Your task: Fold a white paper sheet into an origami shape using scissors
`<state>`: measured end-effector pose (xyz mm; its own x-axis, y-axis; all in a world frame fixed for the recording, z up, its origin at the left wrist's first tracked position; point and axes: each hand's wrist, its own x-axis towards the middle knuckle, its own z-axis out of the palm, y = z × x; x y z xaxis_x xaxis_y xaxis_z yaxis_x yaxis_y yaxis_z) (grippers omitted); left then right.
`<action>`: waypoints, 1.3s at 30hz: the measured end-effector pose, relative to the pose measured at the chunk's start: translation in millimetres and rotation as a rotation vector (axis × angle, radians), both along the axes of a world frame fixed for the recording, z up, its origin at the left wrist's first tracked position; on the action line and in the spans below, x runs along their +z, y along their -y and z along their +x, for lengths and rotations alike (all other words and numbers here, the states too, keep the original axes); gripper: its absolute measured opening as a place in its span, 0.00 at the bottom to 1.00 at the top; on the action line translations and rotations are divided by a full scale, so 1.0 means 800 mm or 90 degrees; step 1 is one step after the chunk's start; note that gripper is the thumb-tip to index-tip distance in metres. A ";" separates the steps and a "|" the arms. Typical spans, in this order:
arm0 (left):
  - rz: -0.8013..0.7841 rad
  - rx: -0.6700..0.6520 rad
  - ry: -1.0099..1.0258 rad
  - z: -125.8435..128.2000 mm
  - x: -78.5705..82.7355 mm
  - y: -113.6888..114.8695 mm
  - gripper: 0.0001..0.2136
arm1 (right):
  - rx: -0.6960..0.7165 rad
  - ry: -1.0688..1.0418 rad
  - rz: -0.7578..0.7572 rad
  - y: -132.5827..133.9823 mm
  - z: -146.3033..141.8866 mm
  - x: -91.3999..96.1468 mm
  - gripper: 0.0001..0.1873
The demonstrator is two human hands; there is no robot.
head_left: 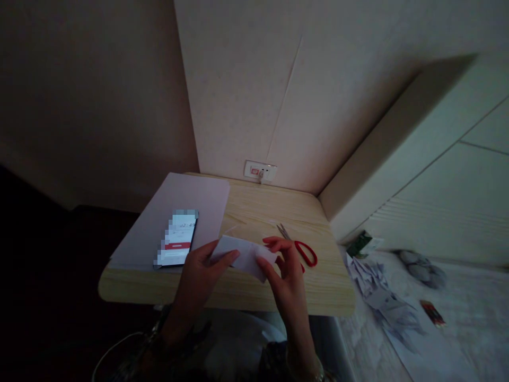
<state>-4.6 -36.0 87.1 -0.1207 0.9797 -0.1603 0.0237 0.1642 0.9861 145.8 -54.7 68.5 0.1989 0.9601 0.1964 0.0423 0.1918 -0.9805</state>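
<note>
A small piece of white paper (245, 257), apparently folded, is held between my two hands above the front of the wooden table (262, 300). My left hand (202, 268) pinches its left end, thumb on top. At the right end, the thumb and fingers of my right hand (285, 270) grip the paper, with some fingers bent above it. Just beyond my right hand lie red-handled scissors (306, 253), their blades pointing away to the upper left and partly hidden by the hand. To the left, a lit phone (178, 245) rests on white sheets (199, 193).
A wall socket (260, 171) sits just above the table's back edge. On the right, a bed (469, 307) holds a pile of paper pieces (382, 297), a grey bundle (422, 268) and a small dark packet (432, 313). A white cable (113, 347) hangs at lower left.
</note>
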 end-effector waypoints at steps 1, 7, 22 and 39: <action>-0.001 0.002 0.000 0.000 -0.001 0.000 0.09 | 0.006 -0.004 0.001 0.000 0.000 -0.001 0.09; 0.001 0.028 0.019 0.000 -0.007 0.000 0.08 | 0.018 0.026 -0.013 0.000 0.001 -0.004 0.07; -0.029 0.010 0.060 0.002 -0.009 0.004 0.11 | -0.019 0.152 0.045 0.001 0.003 0.003 0.07; -0.042 -0.057 0.009 0.006 -0.016 0.005 0.09 | -0.121 0.338 0.142 0.007 -0.004 0.004 0.05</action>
<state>0.2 -39.7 74.0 -0.0296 0.9737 -0.2260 0.0268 0.2267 0.9736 142.2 -60.0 72.1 0.1829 0.8418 0.5079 0.5684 0.3309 -0.7532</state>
